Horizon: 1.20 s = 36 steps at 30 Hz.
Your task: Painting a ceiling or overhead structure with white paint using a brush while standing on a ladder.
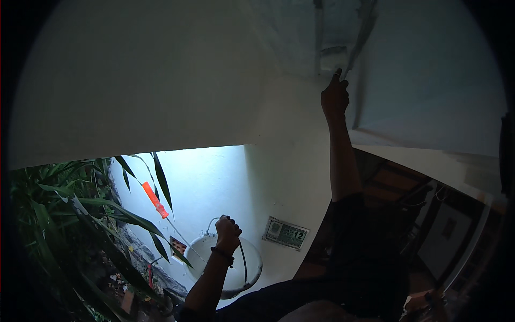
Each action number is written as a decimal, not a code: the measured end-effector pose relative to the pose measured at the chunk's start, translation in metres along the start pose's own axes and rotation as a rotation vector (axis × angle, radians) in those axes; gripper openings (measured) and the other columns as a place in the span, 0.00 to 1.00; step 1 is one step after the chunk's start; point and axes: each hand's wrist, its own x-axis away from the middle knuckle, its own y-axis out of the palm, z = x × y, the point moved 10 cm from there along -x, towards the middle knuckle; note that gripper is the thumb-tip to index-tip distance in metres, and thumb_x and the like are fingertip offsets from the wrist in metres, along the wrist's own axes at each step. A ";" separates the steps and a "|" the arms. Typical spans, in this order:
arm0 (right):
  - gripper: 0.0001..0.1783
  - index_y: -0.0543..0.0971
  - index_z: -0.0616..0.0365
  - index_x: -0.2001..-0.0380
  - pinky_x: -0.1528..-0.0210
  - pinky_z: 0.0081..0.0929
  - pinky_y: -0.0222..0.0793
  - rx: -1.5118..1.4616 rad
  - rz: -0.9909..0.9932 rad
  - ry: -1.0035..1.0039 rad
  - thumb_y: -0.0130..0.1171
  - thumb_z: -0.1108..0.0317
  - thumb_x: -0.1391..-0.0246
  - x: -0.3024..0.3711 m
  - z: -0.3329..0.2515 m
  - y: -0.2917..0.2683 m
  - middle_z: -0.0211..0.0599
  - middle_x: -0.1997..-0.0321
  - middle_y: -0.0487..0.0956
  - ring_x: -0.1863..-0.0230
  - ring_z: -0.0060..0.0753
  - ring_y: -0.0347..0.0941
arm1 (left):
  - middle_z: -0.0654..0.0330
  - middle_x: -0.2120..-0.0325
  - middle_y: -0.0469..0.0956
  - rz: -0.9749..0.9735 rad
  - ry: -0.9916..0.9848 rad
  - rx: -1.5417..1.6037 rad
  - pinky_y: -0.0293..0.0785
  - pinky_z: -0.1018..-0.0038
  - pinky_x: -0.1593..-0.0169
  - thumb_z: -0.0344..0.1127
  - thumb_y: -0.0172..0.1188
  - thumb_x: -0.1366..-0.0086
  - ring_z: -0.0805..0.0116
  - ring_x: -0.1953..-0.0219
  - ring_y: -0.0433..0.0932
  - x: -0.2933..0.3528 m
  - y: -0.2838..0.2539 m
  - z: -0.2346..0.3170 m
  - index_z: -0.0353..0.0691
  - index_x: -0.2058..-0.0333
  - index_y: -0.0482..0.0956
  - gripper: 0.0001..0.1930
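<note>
Gripping: left hand (229, 232) closed around the wire handle (244, 263) of the bucket (255, 260).
Bucket: just under the left hand, well below and left of the right hand (335, 100).
Orange-handled tool (155, 200): leaning in the bucket, long axis slanting up-left; left hand nearer.
Right hand: raised at the pale wall (292, 112), fingers partly curled; too dark to tell whether it grips anything.

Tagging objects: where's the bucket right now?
Head view, lower centre-left: the bucket hangs by its handle from the left hand, left of the wall plaque.
</note>
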 end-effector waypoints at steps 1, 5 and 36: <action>0.33 0.55 0.64 0.36 0.66 0.37 0.77 0.051 0.009 0.001 0.50 0.73 0.45 -0.003 0.002 -0.007 0.61 0.55 0.70 0.67 0.50 0.78 | 0.72 0.89 0.49 0.001 -0.005 0.004 0.42 0.77 0.86 0.33 0.38 0.36 0.79 0.90 0.46 0.001 0.003 -0.001 0.51 0.82 0.54 0.14; 0.28 0.61 0.74 0.42 0.65 0.38 0.78 0.063 0.082 0.005 0.49 0.71 0.45 -0.032 -0.011 -0.043 0.64 0.56 0.72 0.65 0.52 0.78 | 0.72 0.89 0.49 0.004 0.005 -0.006 0.42 0.78 0.86 0.33 0.37 0.36 0.79 0.90 0.45 0.001 0.006 0.000 0.51 0.81 0.54 0.13; 0.35 0.52 0.59 0.34 0.72 0.32 0.77 -0.019 0.257 0.029 0.48 0.75 0.45 -0.034 -0.016 -0.061 0.54 0.59 0.71 0.71 0.44 0.78 | 0.71 0.89 0.48 0.032 -0.031 -0.007 0.41 0.77 0.85 0.33 0.35 0.34 0.78 0.89 0.44 0.003 0.003 -0.003 0.51 0.80 0.54 0.13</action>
